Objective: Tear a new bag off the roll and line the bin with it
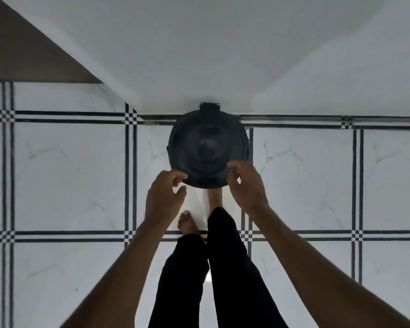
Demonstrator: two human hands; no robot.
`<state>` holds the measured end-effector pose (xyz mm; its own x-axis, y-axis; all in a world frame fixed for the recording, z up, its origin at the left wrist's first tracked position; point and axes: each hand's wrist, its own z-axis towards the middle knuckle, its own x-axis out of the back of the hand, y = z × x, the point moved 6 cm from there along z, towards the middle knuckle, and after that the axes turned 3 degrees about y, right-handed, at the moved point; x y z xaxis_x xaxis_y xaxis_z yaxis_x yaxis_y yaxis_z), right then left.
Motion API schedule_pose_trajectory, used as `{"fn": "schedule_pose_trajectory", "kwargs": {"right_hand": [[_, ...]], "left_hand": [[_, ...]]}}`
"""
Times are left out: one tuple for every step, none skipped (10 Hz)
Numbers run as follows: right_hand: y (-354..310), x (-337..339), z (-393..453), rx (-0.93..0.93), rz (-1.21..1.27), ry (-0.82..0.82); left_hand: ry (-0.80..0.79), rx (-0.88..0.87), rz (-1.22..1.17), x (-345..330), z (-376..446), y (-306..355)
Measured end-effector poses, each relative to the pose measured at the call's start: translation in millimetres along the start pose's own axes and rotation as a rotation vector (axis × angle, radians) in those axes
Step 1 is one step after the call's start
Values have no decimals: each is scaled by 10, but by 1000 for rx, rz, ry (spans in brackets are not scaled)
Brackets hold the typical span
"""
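Note:
A round black bin [207, 129] stands on the tiled floor against a white wall, seen from straight above. Its inside is dark, and black bag film [206, 179] seems to lie over the near rim; I cannot separate film from plastic for sure. My left hand [165, 195] pinches the near-left rim between thumb and forefinger. My right hand [245, 185] grips the near-right rim with curled fingers. No roll of bags is in view.
The bin's hinge [210, 106] touches the white wall [223, 55]. My bare feet [187, 223] and black trouser legs stand just in front of the bin, with one foot's toes hidden under its near edge. White floor tiles with black lines [305, 185] spread on both sides.

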<state>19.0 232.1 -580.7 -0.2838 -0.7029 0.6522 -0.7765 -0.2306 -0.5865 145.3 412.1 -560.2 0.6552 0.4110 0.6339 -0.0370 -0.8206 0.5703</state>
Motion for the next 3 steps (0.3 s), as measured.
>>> {"fn": "schedule_pose_trajectory", "kwargs": {"right_hand": [[-561, 421, -242, 89, -9, -41], [-1103, 1038, -877, 198, -57, -21], [-1475, 1541, -1459, 299, 14, 96]], "left_hand": [[46, -112, -7, 498, -320, 495], [88, -223, -1, 1090, -949, 1018], [189, -324, -29, 1623, -1409, 1405]]}}
